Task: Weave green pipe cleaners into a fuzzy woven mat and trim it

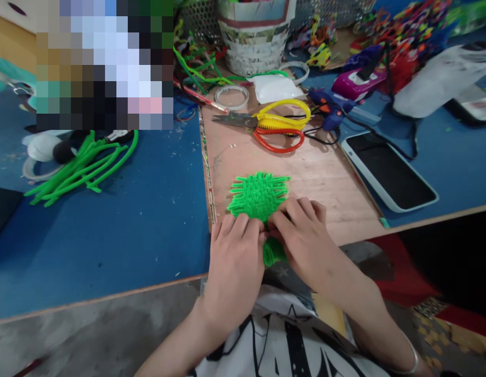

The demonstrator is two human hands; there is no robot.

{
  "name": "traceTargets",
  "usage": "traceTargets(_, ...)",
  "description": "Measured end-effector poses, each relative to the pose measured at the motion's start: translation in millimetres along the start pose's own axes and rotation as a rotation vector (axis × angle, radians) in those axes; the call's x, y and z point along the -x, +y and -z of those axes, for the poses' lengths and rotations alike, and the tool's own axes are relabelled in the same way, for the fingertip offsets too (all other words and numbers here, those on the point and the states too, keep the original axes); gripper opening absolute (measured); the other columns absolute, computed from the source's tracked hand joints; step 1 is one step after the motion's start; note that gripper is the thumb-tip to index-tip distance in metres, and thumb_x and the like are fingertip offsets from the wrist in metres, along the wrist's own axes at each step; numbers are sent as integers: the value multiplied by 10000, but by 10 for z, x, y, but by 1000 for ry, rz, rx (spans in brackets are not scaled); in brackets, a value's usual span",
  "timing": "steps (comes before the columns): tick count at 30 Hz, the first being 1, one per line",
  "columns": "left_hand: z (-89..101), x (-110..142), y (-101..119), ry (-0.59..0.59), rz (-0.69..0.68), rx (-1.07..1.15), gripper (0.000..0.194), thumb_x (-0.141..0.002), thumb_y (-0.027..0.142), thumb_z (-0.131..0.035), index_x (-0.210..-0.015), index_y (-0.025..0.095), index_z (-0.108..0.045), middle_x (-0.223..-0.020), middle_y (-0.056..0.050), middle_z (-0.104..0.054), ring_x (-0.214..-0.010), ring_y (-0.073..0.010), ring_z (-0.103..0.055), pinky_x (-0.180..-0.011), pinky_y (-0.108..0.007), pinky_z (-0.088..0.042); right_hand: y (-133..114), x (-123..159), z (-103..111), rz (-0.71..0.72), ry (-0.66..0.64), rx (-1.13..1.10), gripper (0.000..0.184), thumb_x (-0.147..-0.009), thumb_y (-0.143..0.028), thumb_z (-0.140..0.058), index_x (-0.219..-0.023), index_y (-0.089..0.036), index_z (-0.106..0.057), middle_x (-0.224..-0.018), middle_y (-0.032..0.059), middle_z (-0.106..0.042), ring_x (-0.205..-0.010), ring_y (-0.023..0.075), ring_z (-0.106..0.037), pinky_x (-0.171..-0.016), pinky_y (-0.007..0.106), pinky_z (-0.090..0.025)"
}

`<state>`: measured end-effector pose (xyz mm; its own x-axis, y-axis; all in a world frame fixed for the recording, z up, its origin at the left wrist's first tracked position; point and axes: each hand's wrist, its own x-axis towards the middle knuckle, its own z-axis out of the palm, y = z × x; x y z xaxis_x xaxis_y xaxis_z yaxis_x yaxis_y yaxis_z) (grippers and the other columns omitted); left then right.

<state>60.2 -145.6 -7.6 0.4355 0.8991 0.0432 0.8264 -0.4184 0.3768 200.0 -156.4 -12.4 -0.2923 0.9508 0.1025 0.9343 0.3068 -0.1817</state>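
A bright green piece woven from pipe cleaners (260, 193) lies at the front of the wooden board, with loose ends sticking out at its sides. My left hand (238, 248) and my right hand (300, 230) both grip its near part, fingers bent and thumbs close together. Below my fingers another green portion hangs past the table edge. My fingertips partly hide the spot where they pinch. Beyond the woven piece lie scissors (262, 123) with one yellow and one red handle.
The board (235, 157) rests on a blue table (160, 230). Green pipe cleaners (83, 170) lie at the left. A phone (392, 170) is at the right, near a blue glue gun (331, 107). Tape rolls (232, 97) and a woven basket (254, 44) stand at the back.
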Motion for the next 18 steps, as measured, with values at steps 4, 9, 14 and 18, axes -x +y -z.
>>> traceTargets(4, -9, 8, -11, 10, -4, 37, 177, -899, 174, -431, -757, 184, -537, -793, -31, -556, -798, -215, -471, -705, -372, -359, 13, 42, 9, -61, 41, -72, 120, -841, -123, -456, -822, -180, -560, -892, 75, -522, -880, 229, -434, -776, 379, -306)
traceTargets(9, -24, 29, -37, 28, 5, 98, 128, -905, 236, -454, -832, 192, -549, -806, -18, -563, -795, -202, -482, -699, -359, -349, 23, 87, 15, -120, 67, -132, 78, -850, -183, -492, -808, -190, -557, -876, 58, -532, -862, 216, -455, -758, 370, -311)
traceTargets(14, -20, 33, -42, 19, -13, 62, 152, -910, 236, -439, -835, 190, -563, -825, -31, -569, -800, -209, -479, -691, -360, -354, 13, 61, 10, -98, 63, -55, 121, -855, -183, -476, -782, -177, -572, -866, 77, -528, -848, 225, -449, -746, 382, -314)
traceTargets(18, -17, 25, -34, 9, -25, 29, 181, -916, 220, -418, -804, 186, -557, -814, -34, -558, -801, -213, -466, -689, -366, -344, 18, 39, 11, -73, 31, -2, 168, -871, -172, -432, -775, -174, -570, -871, 91, -527, -836, 225, -435, -741, 384, -321)
